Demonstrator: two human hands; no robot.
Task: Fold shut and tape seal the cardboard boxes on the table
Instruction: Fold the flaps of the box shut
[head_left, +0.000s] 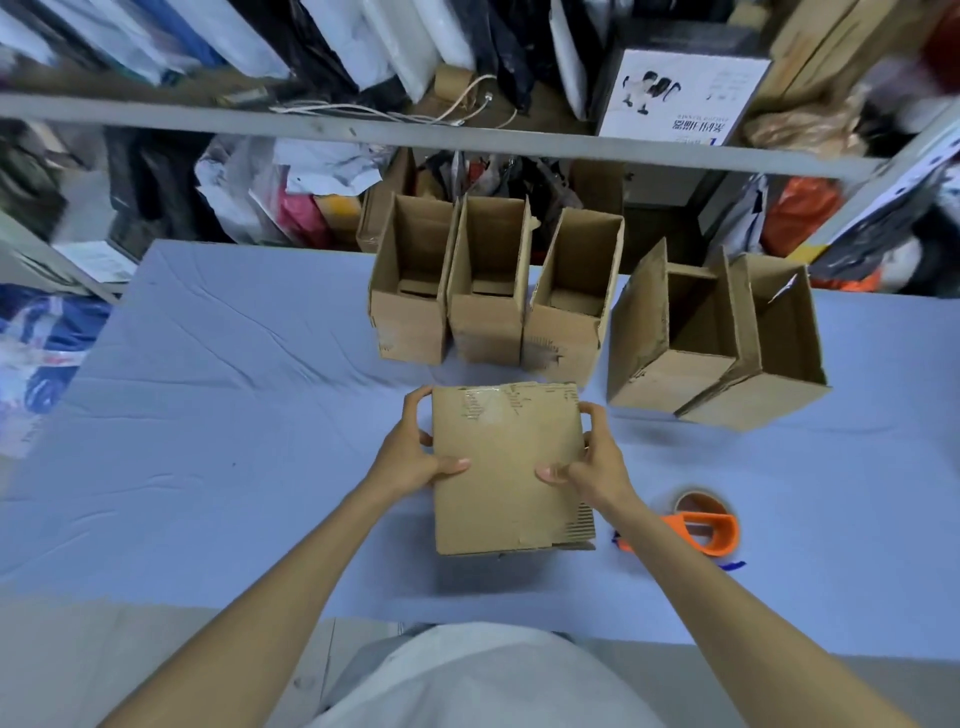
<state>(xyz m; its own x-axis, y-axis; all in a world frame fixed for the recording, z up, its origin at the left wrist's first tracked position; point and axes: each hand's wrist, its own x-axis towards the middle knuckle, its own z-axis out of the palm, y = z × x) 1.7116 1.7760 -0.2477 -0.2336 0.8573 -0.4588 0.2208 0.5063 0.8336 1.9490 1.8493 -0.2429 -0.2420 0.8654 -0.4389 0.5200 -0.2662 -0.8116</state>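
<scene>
A brown cardboard box (511, 467) sits in front of me on the blue-covered table (208, 441), a flat scuffed face turned up. My left hand (410, 452) grips its left side, thumb on top and fingers curled round the edge. My right hand (592, 457) grips the right side the same way. An orange tape dispenser (704, 527) with a brown roll lies on the cloth just right of my right forearm. Several open boxes stand behind: three in a row (488, 291) and two more (727, 332) at the right.
A grey metal shelf rail (363, 130) crosses the view behind the table, with bags, cables and a white printed carton (675, 98) on and under it. Bare blue cloth spreads over the left half of the table.
</scene>
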